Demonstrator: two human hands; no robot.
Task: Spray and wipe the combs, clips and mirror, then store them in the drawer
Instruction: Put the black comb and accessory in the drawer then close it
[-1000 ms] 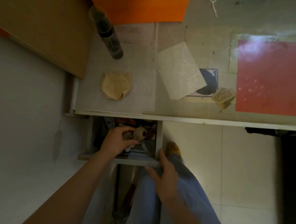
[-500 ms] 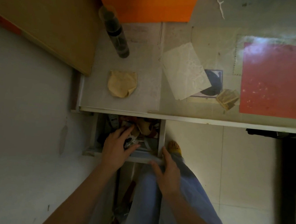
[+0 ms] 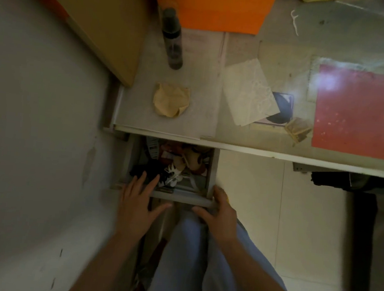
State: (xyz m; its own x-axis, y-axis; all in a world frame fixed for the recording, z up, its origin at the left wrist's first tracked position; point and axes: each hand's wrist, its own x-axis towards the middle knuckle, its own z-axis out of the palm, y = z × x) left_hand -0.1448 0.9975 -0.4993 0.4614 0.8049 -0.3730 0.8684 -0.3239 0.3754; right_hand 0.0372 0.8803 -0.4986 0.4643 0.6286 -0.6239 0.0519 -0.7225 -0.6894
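left hand (image 3: 136, 207): flat, fingers straight on drawer (image 3: 181, 197) front
right hand (image 3: 220, 215): grips drawer's right corner
cloth (image 3: 170, 100): on tabletop (image 3: 203, 113) beyond hands

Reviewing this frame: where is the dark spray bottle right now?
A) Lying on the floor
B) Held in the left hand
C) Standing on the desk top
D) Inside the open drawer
C: the spray bottle stands on the desk top beside the orange box, away from the open drawer and both hands.

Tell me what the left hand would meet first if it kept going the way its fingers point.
Probably the black item in the open drawer; the left hand points over the front edge, though depth is unclear.
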